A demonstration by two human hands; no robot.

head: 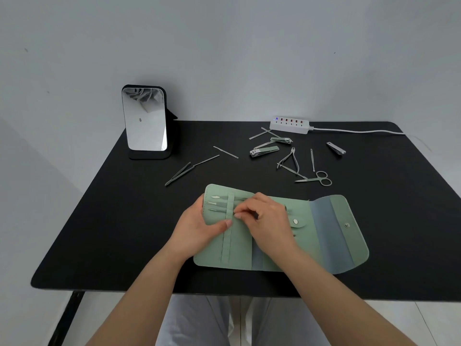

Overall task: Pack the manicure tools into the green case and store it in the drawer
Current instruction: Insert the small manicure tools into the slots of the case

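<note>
The green case (324,236) lies unfolded on the black table (99,233). Three thin tools (217,203) sit under its elastic strap at the upper left. My left hand (199,226) grips the case's left edge, thumb pressing by the strap. My right hand (267,218) pinches a thin tool at the strap; most of that tool is hidden. Loose tools lie behind: tweezers (178,174), a pusher (225,152), nail clippers (264,151), nippers (290,159), scissors (318,179), another clipper (336,148).
A standing mirror (146,119) is at the back left. A white power strip (289,124) with its cable runs along the back right edge. My knees show below the table's front edge. No drawer is in view.
</note>
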